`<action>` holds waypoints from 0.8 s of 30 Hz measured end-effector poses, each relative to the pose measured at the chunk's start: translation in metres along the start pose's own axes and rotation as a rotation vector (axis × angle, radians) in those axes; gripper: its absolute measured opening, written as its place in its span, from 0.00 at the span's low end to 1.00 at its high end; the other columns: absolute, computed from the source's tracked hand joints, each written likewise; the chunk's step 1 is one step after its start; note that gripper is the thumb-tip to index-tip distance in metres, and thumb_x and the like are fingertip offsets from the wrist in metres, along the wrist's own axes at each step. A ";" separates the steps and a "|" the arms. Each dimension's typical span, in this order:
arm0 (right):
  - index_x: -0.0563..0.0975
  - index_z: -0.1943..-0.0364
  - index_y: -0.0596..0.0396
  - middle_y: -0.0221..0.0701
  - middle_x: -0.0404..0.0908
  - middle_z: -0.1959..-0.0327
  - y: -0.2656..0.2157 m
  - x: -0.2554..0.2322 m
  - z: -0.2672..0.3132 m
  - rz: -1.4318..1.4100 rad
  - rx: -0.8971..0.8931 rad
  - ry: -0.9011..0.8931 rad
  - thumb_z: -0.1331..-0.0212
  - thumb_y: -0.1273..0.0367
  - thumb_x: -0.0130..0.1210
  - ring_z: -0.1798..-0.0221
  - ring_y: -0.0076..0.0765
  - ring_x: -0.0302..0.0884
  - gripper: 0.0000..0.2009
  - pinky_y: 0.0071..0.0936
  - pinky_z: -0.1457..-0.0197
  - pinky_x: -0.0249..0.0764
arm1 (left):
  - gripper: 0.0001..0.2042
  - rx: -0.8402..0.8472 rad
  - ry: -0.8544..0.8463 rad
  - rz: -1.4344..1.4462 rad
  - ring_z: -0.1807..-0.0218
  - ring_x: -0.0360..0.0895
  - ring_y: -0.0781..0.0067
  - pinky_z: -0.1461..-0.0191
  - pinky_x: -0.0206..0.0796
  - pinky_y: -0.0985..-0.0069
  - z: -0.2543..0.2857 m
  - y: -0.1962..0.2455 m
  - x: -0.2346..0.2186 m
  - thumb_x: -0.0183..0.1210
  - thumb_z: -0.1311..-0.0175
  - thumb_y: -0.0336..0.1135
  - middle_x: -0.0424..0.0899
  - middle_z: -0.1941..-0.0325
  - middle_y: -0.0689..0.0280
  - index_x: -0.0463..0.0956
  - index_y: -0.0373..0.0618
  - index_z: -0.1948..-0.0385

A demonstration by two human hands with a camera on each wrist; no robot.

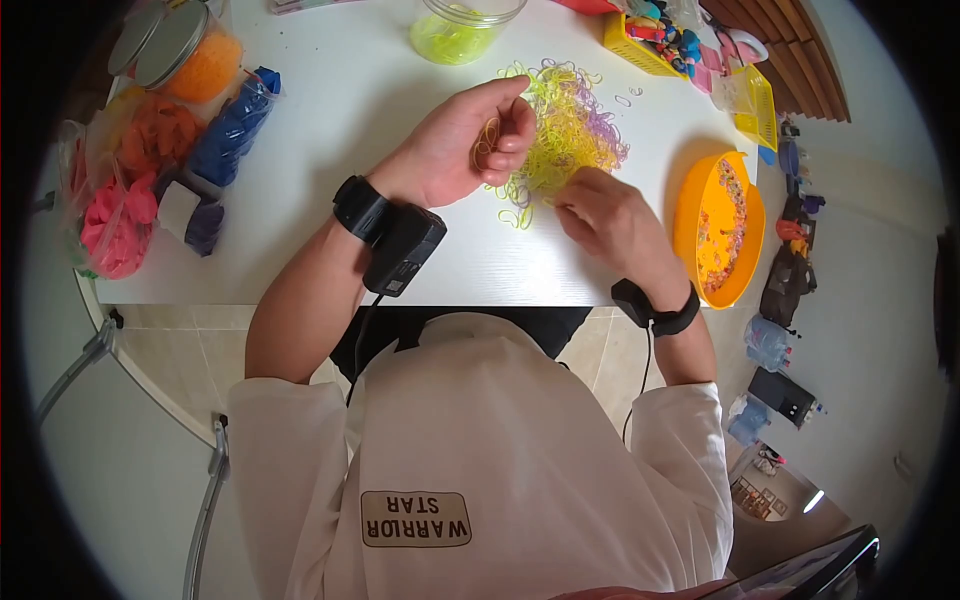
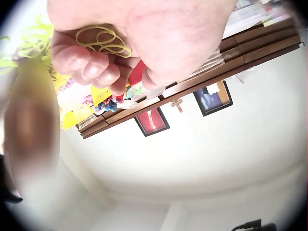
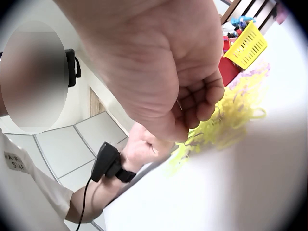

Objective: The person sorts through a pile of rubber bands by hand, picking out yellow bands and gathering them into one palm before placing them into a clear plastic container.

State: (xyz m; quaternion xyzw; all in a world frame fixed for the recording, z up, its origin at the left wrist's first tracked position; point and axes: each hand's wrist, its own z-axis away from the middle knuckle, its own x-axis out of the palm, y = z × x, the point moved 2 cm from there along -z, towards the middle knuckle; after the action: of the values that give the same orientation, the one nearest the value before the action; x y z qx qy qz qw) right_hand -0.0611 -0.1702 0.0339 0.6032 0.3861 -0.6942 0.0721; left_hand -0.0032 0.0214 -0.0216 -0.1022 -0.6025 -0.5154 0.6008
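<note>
Yellow rubber bands [image 2: 103, 41] lie in the palm of my left hand [image 1: 465, 145], its fingers curled in around them and its palm turned up. A loose pile of small rubber bands [image 1: 560, 130], mostly yellow with some purple, spreads on the white table just beyond the hands. At the near right edge of the pile is my right hand [image 1: 615, 220], palm down, thumb and fingers drawn together. A yellow band shows at its fingertips in the head view. Its curled fingers [image 3: 204, 103] overlap the pile in the right wrist view, and the tips are partly hidden.
An orange tray [image 1: 686, 215] with small beads stands at the right edge of the white table [image 1: 330, 90]. A clear jar [image 1: 455, 38] of yellow-green bands is at the back. Bags of coloured bands [image 1: 160, 135] lie left; a yellow basket [image 1: 640, 50] stands back right.
</note>
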 end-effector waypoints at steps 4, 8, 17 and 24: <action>0.78 0.68 0.54 0.33 0.75 0.69 -0.012 -0.028 -0.015 -0.066 0.025 0.075 0.52 0.75 0.61 0.66 0.44 0.77 0.07 0.36 0.64 0.75 | 0.20 -0.051 0.019 -0.046 0.76 0.68 0.80 0.78 0.57 0.85 -0.001 -0.005 0.004 0.44 0.27 0.53 0.72 0.77 0.72 0.73 0.49 0.72; 0.80 0.66 0.54 0.31 0.77 0.67 -0.024 -0.037 -0.035 -0.087 -0.052 0.122 0.52 0.75 0.61 0.63 0.42 0.78 0.07 0.35 0.62 0.75 | 0.19 -0.103 0.061 -0.080 0.73 0.76 0.75 0.76 0.65 0.83 0.000 -0.009 0.007 0.44 0.27 0.52 0.79 0.70 0.69 0.75 0.47 0.66; 0.80 0.64 0.57 0.34 0.80 0.64 -0.016 -0.033 -0.042 -0.071 -0.049 0.189 0.48 0.76 0.60 0.63 0.43 0.79 0.07 0.33 0.60 0.76 | 0.18 -0.055 -0.045 -0.096 0.83 0.62 0.82 0.82 0.51 0.86 0.001 -0.010 0.004 0.42 0.25 0.51 0.71 0.80 0.73 0.71 0.50 0.73; 0.80 0.63 0.57 0.34 0.80 0.66 0.022 -0.031 0.006 -0.043 0.154 0.081 0.47 0.76 0.60 0.65 0.45 0.79 0.07 0.33 0.61 0.75 | 0.24 -0.016 0.017 -0.008 0.84 0.43 0.87 0.82 0.38 0.85 0.004 0.004 0.002 0.41 0.25 0.54 0.50 0.86 0.79 0.57 0.55 0.84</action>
State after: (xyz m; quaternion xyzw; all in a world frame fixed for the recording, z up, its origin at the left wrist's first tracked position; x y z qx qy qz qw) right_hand -0.0448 -0.2007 0.0519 0.6259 0.3470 -0.6984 -0.0052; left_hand -0.0033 0.0251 -0.0172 -0.1003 -0.5937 -0.5236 0.6027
